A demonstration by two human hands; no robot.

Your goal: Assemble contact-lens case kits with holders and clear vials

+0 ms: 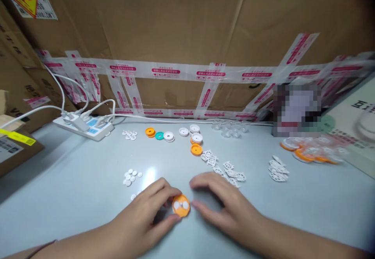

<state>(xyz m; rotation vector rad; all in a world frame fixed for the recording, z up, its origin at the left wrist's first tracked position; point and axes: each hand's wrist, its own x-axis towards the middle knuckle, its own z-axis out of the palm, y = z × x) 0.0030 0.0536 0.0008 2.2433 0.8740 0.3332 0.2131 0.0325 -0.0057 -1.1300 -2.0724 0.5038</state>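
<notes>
Between the thumb and fingers of my left hand (156,210) is an orange round plastic part (182,213), held low over the table at the front. Two small white discs sit on its face with a tiny piece between them. My right hand (222,204) is just right of it, thumb and fingers apart and nothing seen between them. Loose white discs (129,177) lie beyond my left hand, a few partly hidden by it. White openwork plastic pieces (230,171) lie beyond my right hand.
Orange round parts (196,150), white ones (169,136) and a teal one (159,136) stand farther back. Clear plastic pieces (230,128) lie near the cardboard box (175,24). A power strip (93,128) with white cables is at left. Orange-and-clear pieces (313,151) are at right.
</notes>
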